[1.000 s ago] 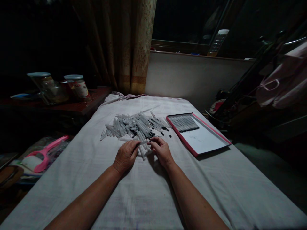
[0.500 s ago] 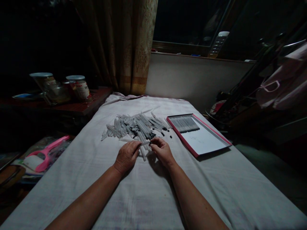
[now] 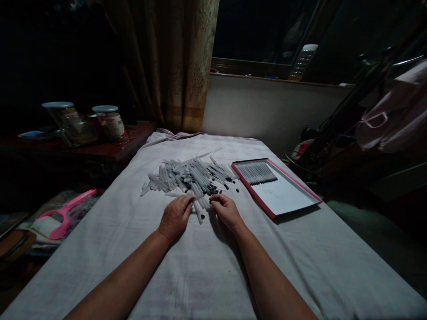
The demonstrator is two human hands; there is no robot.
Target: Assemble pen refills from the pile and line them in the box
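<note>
Both my hands are over the near edge of a loose heap of pale, see-through pens (image 3: pixel 176 174) on a white cloth (image 3: pixel 200 275). My left hand (image 3: pixel 176 216) pinches one pen barrel (image 3: pixel 199 197), which points right. My right hand (image 3: pixel 227 210) is just beyond the barrel's tip, thumb and forefinger slightly apart with nothing clearly between them. A small black pen cap (image 3: pixel 203 216) lies below, between the hands, beside some pens. To the right, a shallow red-edged box lid (image 3: pixel 256 195) holds a row of black-ended pens (image 3: pixel 256 172).
Several loose black caps (image 3: pixel 227 186) lie between the heap and the lid. On the left, a dark red table (image 3: pixel 133 138) bears lidded jars (image 3: pixel 111 122); a pink-handled object (image 3: pixel 68 213) sits below it. Behind are a curtain (image 3: pixel 187 66) and a window sill (image 3: pixel 253 76).
The black cap that was at my right fingertips now lies lower down, between my hands. Both hands have barely moved, and the left keeps its pen barrel.
</note>
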